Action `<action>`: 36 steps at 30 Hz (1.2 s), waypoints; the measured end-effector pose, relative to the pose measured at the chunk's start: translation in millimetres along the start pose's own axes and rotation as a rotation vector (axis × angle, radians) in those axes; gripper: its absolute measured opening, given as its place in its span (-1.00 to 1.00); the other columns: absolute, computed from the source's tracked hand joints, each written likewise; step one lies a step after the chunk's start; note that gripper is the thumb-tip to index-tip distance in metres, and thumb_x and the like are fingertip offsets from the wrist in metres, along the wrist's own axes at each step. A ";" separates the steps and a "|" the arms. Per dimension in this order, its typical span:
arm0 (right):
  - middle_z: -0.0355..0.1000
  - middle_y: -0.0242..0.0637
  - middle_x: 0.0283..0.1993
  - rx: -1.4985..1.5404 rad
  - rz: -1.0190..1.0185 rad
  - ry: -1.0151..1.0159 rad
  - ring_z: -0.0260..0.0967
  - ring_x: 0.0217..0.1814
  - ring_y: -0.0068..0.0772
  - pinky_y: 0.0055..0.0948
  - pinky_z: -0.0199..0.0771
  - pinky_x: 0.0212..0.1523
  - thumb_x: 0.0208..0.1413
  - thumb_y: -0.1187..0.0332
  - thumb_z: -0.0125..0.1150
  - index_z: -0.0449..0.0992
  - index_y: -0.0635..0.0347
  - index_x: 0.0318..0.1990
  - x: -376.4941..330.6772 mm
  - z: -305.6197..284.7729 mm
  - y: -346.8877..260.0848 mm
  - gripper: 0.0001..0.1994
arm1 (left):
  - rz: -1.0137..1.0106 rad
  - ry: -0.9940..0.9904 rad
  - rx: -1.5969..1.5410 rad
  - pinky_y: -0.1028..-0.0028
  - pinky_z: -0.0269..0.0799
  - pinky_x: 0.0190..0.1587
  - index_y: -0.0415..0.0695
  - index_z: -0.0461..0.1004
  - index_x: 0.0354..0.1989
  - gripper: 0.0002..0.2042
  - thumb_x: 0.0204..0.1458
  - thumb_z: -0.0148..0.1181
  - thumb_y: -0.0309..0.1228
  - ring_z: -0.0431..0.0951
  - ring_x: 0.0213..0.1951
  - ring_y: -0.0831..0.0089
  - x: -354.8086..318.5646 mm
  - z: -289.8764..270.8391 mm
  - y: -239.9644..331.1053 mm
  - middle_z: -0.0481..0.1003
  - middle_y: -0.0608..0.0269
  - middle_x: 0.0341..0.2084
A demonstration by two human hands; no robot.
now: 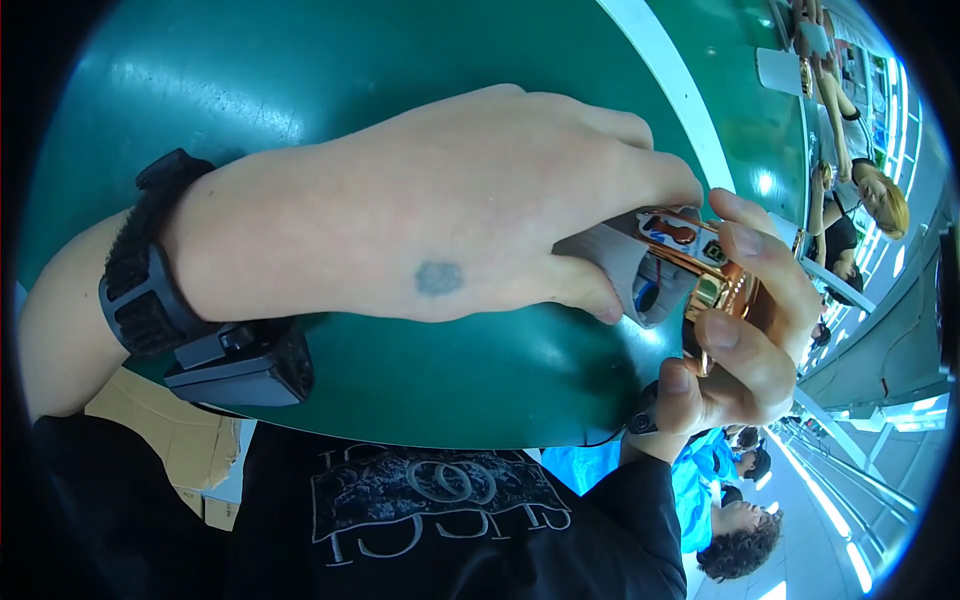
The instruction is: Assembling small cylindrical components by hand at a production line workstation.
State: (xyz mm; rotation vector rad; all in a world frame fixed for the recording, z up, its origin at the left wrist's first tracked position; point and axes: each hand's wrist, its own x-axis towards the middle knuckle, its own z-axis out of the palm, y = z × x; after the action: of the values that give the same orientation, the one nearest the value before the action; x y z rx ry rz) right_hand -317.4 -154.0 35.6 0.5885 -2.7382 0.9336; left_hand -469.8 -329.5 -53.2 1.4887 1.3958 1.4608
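My left hand (pixel 500 190) reaches across from the left, back upward. Its thumb and fingers are closed on a grey curved plastic shell (pixel 608 258). At the right, my right hand (pixel 768 335) has its fingers curled round a shiny copper-coloured housing (pixel 738 292). The housing meets the open side of the shell, and small parts with a bit of blue show inside it. I cannot tell whether the two pieces are joined. Both are held above the green table, and my fingers hide part of them.
A green table (pixel 400 385) with a white strip (pixel 672 75) lies under my hands. My left wrist carries a strapped black device (pixel 240 365). Cardboard (pixel 160 425) is at the lower left. A pale tray (pixel 780 72) and several people are along the right side.
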 end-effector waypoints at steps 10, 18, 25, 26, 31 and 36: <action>0.21 0.23 0.26 0.145 0.089 0.159 0.29 0.27 0.49 0.13 0.59 0.13 0.21 0.17 0.22 0.43 -0.04 0.09 -6.0 1.7 -11.1 -0.67 | 0.011 -0.029 -0.022 0.40 0.62 -0.33 -0.10 0.43 0.22 -0.42 -0.04 0.45 -0.42 0.61 -0.30 0.25 -5.4 -5.3 3.4 0.45 0.17 -0.17; 0.22 0.18 0.26 0.096 0.108 0.144 0.28 0.29 0.50 0.13 0.58 0.16 0.19 0.20 0.25 0.44 -0.10 0.09 -5.8 16.2 -7.8 -0.67 | 0.024 -0.023 0.027 0.40 0.62 -0.34 -0.11 0.43 0.22 -0.41 -0.05 0.45 -0.42 0.61 -0.29 0.24 -5.1 -4.3 0.9 0.46 0.17 -0.16; 0.22 0.18 0.24 0.121 0.110 0.115 0.26 0.31 0.53 0.16 0.55 0.18 0.17 0.22 0.28 0.45 -0.07 0.06 -5.5 16.0 -5.0 -0.69 | 0.033 -0.032 0.050 0.40 0.61 -0.34 -0.14 0.42 0.23 -0.42 -0.03 0.43 -0.41 0.61 -0.29 0.25 -3.0 -5.3 2.0 0.47 0.18 -0.16; 0.23 0.18 0.23 0.105 0.088 0.110 0.26 0.30 0.53 0.17 0.55 0.18 0.17 0.22 0.28 0.44 -0.06 0.04 -5.2 16.4 -3.5 -0.69 | 0.032 -0.035 0.053 0.40 0.61 -0.34 -0.14 0.42 0.23 -0.42 -0.02 0.43 -0.41 0.61 -0.29 0.26 -2.9 -5.8 2.4 0.46 0.18 -0.16; 0.27 0.18 0.19 0.034 0.057 0.052 0.31 0.27 0.52 0.19 0.53 0.19 0.17 0.22 0.28 0.43 -0.01 -0.01 -2.2 16.3 -3.0 -0.72 | 0.024 -0.035 0.041 0.42 0.61 -0.35 -0.14 0.42 0.23 -0.44 0.01 0.43 -0.38 0.62 -0.33 0.29 -2.4 -5.7 2.2 0.46 0.17 -0.17; 0.27 0.23 0.21 -0.006 0.028 0.067 0.34 0.25 0.52 0.25 0.47 0.23 0.17 0.16 0.30 0.42 0.06 0.08 -3.9 18.3 0.7 -0.62 | 0.015 -0.048 0.045 0.43 0.60 -0.36 -0.16 0.40 0.24 -0.41 0.00 0.45 -0.37 0.62 -0.36 0.32 -2.7 -5.7 2.9 0.47 0.17 -0.15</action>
State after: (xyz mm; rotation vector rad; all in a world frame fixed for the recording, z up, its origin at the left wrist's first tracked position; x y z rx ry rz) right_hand -315.1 -163.6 19.7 0.5095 -2.6951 0.9340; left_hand -474.1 -334.1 -50.2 1.5551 1.4002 1.4018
